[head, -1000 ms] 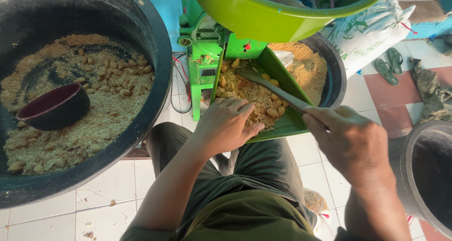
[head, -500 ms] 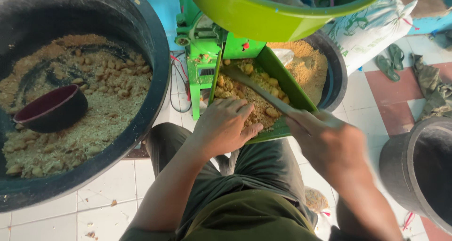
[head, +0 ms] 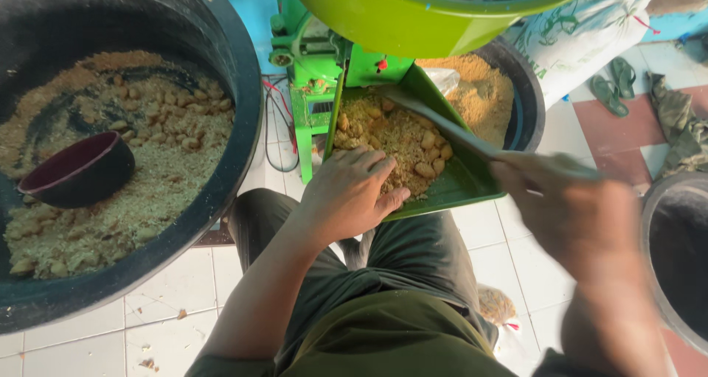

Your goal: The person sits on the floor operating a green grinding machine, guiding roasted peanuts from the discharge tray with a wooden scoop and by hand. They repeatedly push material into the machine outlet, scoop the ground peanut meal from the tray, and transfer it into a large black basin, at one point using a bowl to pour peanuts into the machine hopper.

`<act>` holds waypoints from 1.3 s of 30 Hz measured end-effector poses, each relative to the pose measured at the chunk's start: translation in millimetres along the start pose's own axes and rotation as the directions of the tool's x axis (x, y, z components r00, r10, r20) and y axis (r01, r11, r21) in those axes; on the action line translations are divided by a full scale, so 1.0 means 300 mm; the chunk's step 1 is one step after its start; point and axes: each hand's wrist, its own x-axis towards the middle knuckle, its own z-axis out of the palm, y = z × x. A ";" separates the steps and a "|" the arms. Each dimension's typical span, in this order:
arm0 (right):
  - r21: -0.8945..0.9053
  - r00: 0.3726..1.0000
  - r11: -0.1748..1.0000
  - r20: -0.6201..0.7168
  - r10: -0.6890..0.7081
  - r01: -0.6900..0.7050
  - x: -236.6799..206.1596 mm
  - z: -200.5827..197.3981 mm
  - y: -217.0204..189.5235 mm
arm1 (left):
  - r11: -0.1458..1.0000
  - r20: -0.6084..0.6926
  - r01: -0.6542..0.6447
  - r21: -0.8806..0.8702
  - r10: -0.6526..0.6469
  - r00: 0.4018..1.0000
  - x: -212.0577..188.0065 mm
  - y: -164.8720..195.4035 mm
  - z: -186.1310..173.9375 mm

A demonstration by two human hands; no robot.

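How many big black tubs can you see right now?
3: one black tub at left holding crumbly feed, one behind the green tray, one cut off at the right edge. Others may sit outside the view.

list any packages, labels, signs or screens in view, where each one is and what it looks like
Sack: top right, on the floor behind the black tub of yellow meal, bulging white woven bag with green print, tied with red string.
Small plastic bag: on the tiles by the person's right leg, clear, partly filled with brownish meal.
Red mark: on the green machine above the chute, small; too small to tell whether it is a label.
No signs or screens.
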 end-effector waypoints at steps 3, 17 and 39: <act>0.037 0.991 0.993 0.073 0.109 -0.112 -0.086 -0.124 0.058 | 1.000 -0.011 -0.011 0.001 0.011 1.000 0.003 -0.003 0.001; -0.078 0.999 0.996 -0.015 0.032 -0.034 -0.076 0.018 -0.010 | 1.000 -0.038 -0.015 0.020 0.015 0.999 0.001 -0.010 0.014; -0.084 0.995 0.994 -0.076 0.060 -0.066 -0.002 0.269 -0.032 | 0.999 0.015 0.032 0.004 -0.032 0.999 0.010 0.006 -0.007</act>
